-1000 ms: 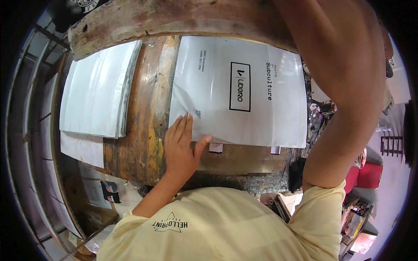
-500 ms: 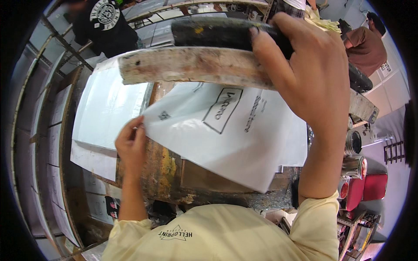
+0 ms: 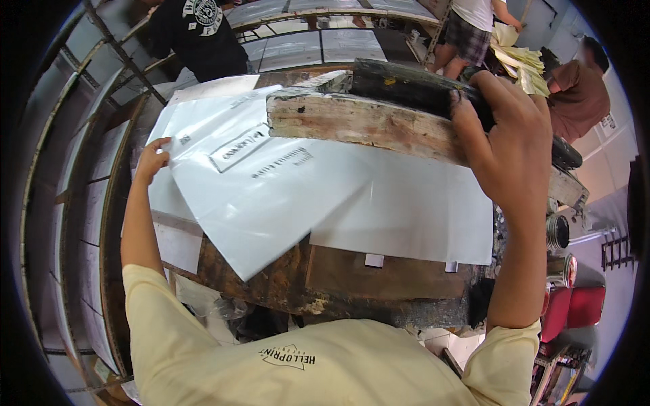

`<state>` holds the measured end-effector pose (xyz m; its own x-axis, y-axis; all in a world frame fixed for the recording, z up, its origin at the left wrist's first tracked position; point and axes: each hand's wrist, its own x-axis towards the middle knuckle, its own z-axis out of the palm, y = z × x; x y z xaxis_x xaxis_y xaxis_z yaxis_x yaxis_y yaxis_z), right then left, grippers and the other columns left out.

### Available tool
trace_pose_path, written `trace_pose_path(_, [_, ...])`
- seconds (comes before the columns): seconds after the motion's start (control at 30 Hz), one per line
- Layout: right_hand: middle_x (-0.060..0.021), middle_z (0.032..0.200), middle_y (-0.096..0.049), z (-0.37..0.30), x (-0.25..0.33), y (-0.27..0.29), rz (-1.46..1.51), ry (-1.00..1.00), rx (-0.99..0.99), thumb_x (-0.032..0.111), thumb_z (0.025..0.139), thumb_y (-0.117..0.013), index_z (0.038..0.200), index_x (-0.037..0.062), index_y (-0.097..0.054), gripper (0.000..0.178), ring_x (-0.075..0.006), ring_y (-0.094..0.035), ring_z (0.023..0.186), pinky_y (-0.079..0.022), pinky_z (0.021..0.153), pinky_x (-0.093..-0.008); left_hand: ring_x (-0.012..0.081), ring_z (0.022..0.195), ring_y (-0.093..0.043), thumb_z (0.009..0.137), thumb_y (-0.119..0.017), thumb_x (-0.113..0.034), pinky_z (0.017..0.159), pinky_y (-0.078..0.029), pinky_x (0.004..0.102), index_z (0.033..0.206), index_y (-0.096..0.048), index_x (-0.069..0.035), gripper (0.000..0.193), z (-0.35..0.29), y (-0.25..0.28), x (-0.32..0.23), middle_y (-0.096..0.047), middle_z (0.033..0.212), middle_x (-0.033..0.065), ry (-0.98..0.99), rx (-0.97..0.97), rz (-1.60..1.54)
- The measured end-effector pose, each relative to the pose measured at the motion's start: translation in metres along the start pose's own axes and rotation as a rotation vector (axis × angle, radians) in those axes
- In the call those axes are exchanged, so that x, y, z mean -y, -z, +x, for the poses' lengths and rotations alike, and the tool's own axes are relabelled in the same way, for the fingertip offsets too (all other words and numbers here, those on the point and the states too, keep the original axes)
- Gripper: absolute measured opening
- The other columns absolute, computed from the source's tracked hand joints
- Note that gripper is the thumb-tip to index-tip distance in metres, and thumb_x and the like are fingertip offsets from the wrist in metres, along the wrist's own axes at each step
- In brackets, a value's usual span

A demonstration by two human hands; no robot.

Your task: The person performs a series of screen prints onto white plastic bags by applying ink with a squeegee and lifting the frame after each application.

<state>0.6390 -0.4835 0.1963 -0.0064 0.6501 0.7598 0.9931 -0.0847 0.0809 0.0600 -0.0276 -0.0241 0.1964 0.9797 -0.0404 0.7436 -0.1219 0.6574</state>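
Note:
My left hand (image 3: 153, 160) is closed in a pinch on the corner of a glossy white plastic sheet (image 3: 291, 203) with black print. Its near corner hangs over the brown work board (image 3: 271, 287), and its far part lies over a pile of white sheets (image 3: 162, 203) at the left. My right hand (image 3: 511, 145) grips a raised, ink-stained wooden frame (image 3: 359, 123), its fingers around a black rounded bar (image 3: 413, 86) along it. Beneath the frame another white sheet (image 3: 420, 216) lies on the board, its printed side, if any, hidden.
Metal racks (image 3: 101, 169) with white sheets stand along the left. Paint cans (image 3: 560, 271) and a red chair (image 3: 583, 308) are at the right. Beyond the table are a person in black (image 3: 196, 40), one in plaid shorts (image 3: 470, 37) and one in brown (image 3: 581, 88).
My left hand has drawn the printed sheet leftward, off the board and over the pile. The wooden frame in my right hand appears shifted right and slightly lower in view.

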Motion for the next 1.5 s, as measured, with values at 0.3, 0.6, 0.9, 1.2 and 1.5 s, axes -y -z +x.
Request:
trace_pose_path(0.3, [-0.0217,0.084,-0.070,-0.016,0.011,0.007,0.041,-0.108,0.064,0.033,0.097,-0.067,0.099,-0.0035,-0.068,0.036,-0.0365,-0.070,0.082,-0.053,0.081,-0.0488,0.0158,0.108,-0.068,0.094,-0.087,-0.012,0.094,-0.057,0.0288,0.174,-0.031,-0.008,0.098,-0.154,-0.128,-0.213,-0.072,0.126,0.0128,-0.583,0.222,-0.551])
trace_pose_path(0.6, [-0.0125,0.110,-0.068,-0.193,0.037,-0.031,0.139,-0.041,0.779,0.038,0.091,-0.082,0.123,0.0124,-0.076,0.041,-0.0353,-0.064,0.100,-0.049,0.090,-0.0478,0.0267,0.111,-0.069,0.063,-0.108,-0.025,0.099,-0.056,0.0423,0.138,-0.067,0.003,0.090,-0.350,-0.261,-0.241,-0.071,0.119,0.0088,-0.199,0.176,-0.387])
trace_pose_path(0.9, [-0.0076,0.104,-0.065,-0.257,0.042,-0.097,0.314,-0.097,0.628,0.027,0.080,-0.090,0.124,0.0105,-0.073,0.050,-0.0311,-0.064,0.098,-0.057,0.080,-0.0446,0.0339,0.116,-0.055,0.047,-0.108,-0.036,0.101,-0.047,0.0453,0.144,-0.067,-0.002,0.110,-0.353,-0.304,-0.183,-0.056,0.117,0.0121,-0.271,0.096,-0.020])
trace_pose_path(1.2, [-0.0065,0.103,-0.067,-0.147,-0.074,-0.277,0.173,-0.018,0.465,0.035,0.087,-0.085,0.112,0.0137,-0.072,0.035,-0.0312,-0.068,0.099,-0.059,0.077,-0.0457,0.0337,0.116,-0.056,0.043,-0.110,-0.036,0.103,-0.048,0.0435,0.133,-0.067,0.003,0.107,-0.353,-0.297,-0.188,-0.054,0.121,0.0131,-0.254,0.127,-0.009])
trace_pose_path(1.5, [-0.0181,0.103,-0.077,-0.048,-0.154,-0.327,0.231,0.048,0.696,0.059,0.105,-0.062,0.106,0.0077,-0.072,0.053,-0.0420,-0.073,0.103,-0.056,0.085,-0.0535,0.0340,0.118,-0.060,0.044,-0.111,-0.041,0.103,-0.049,0.0453,0.159,-0.053,0.001,0.135,-0.370,-0.316,-0.173,-0.065,0.129,0.0163,-0.175,0.079,-0.371])
